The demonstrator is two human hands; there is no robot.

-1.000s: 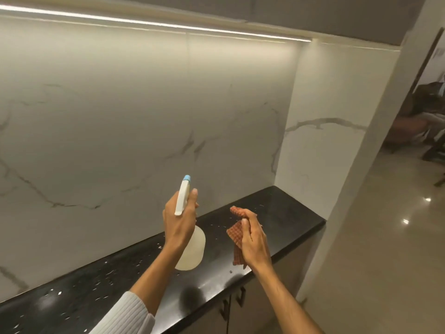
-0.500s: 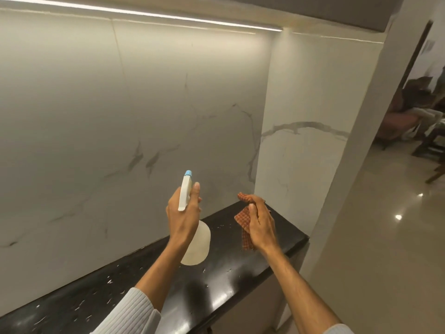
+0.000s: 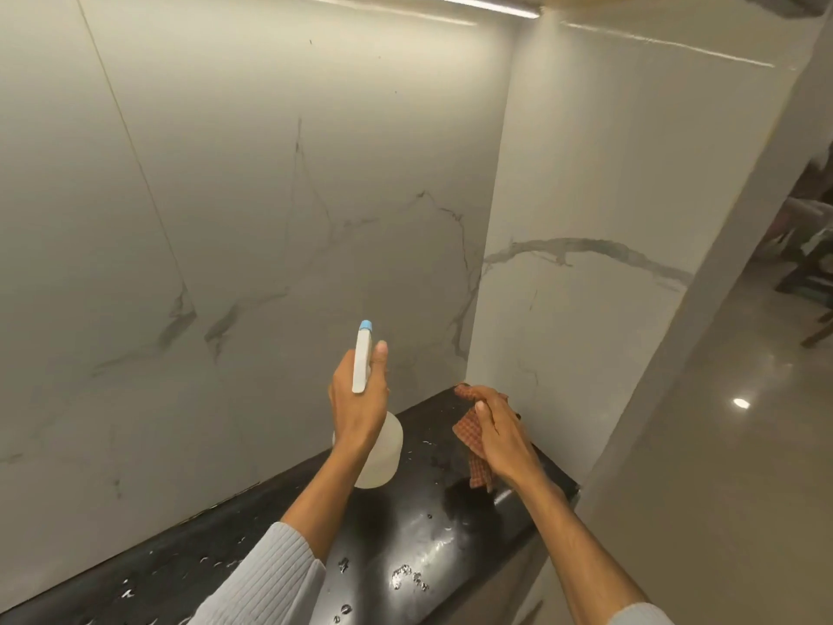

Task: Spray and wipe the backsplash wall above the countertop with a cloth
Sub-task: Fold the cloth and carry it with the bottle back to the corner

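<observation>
Left hand [image 3: 358, 412] grips a white spray bottle [image 3: 381, 453], nozzle toward the marble backsplash [image 3: 270, 196]. Right hand [image 3: 500, 433] clutches a checked orange cloth [image 3: 466, 428] above the black countertop [image 3: 405, 534].

- Ahead of the left hand [image 3: 358, 412], the backsplash wall [image 3: 252, 209] is unobstructed.
- Right of the right hand [image 3: 502, 437], passage is blocked by the side wall [image 3: 599, 182].
- Below both hands, the countertop [image 3: 405, 539] bears only droplets.

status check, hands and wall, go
Left hand shut on spray bottle, nozzle up toward backsplash. Right hand shut on checked cloth, off the wall. Countertop spotted with droplets, nothing blocking.
</observation>
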